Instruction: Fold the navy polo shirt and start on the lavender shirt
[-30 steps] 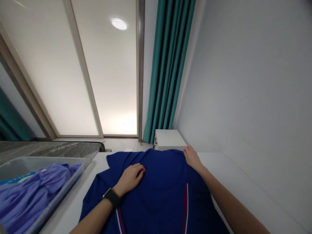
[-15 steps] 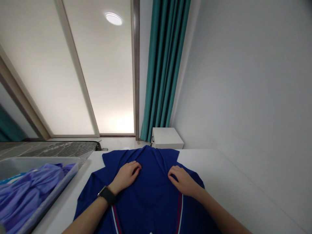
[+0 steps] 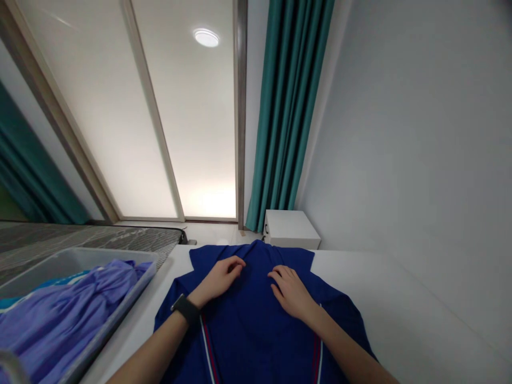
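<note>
Left hand [image 3: 216, 280] and right hand [image 3: 290, 292] pressing open on a navy collared shirt [image 3: 256, 341]

I am flattening the shirt's chest just below the collar, palms down, fingers loosely spread, gripping nothing. The shirt lies under both hands on a white table [image 3: 400, 314], with a grey plastic tray [image 3: 124, 314] of lavender cloth [image 3: 68, 314] to my left. Judging by the soft ridges between my hands, more smoothing seems called for.

A round white ceiling lamp [image 3: 206, 37] is glaring, pale frosted glass panels [image 3: 204, 122] are glowing overexposed low down, and the wide-angle lens is bending frame edges.
</note>
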### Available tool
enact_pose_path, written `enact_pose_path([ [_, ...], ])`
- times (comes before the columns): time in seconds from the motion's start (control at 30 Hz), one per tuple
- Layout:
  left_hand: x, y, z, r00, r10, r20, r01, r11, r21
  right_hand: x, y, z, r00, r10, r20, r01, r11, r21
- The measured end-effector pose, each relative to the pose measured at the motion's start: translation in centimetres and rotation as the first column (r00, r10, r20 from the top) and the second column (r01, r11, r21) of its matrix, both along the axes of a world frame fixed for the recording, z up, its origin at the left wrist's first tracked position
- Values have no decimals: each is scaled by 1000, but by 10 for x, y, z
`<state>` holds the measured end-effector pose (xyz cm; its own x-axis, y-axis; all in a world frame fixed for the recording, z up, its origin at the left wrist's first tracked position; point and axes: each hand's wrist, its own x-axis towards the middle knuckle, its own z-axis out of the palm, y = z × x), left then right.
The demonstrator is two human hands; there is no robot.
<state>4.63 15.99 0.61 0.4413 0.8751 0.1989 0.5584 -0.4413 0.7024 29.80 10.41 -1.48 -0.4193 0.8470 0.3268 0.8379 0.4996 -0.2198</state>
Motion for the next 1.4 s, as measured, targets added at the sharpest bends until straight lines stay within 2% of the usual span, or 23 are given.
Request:
enact_pose_path([
  [0.07,-20,15,8,983,185,-10,-184,982,32,1,0,-10,1000,0,-13,0,1000,26],
  [0.1,-33,22,9,955,293,-35,-290,954,75,1,0,-13,1000,2,-21,-1,999,40],
  [0.17,-60,33,7,865,471,-173,-450,881,148,2,0,-18,999,4,-39,-1,999,53],
  [0.2,-73,36,3,787,552,-275,-513,834,204,3,0,-19,999,4,-46,-1,998,56],
  [0.23,-85,38,-2,712,610,-348,-553,793,257,3,1,-20,999,7,-51,-4,998,55],
  [0.3,-102,39,-13,625,672,-397,-614,737,281,4,1,-21,998,13,-60,-10,999,52],
  [0.37,-110,39,-21,599,687,-411,-642,719,266,4,2,-21,998,16,-68,-13,999,50],
  [0.57,-113,40,-23,642,649,-409,-625,752,211,5,2,-22,996,12,-86,-9,1000,26],
  [0.83,-111,42,-24,735,626,-260,-603,779,171,4,0,-21,994,1,-113,-2,1000,-9],
  [0.93,-108,44,-18,772,603,-201,-580,797,165,6,2,-17,985,8,-174,-18,998,-59],
  [1.0,-103,45,-11,804,579,-135,-557,813,170,13,8,-15,976,-30,-217,12,997,-82],
  [1.07,-92,43,-4,847,530,-39,-517,839,167,26,18,-13,965,-119,-233,102,991,-83],
  [1.17,-62,34,1,916,396,67,-401,907,126,53,33,-16,936,-279,-214,273,960,-56],
  [1.27,-29,21,-8,968,243,70,-248,966,76,76,42,-24,909,-386,-160,385,922,-39],
  [1.4,-5,11,-28,995,95,-35,-92,992,90,90,47,-32,902,-414,-123,414,910,-28],
])
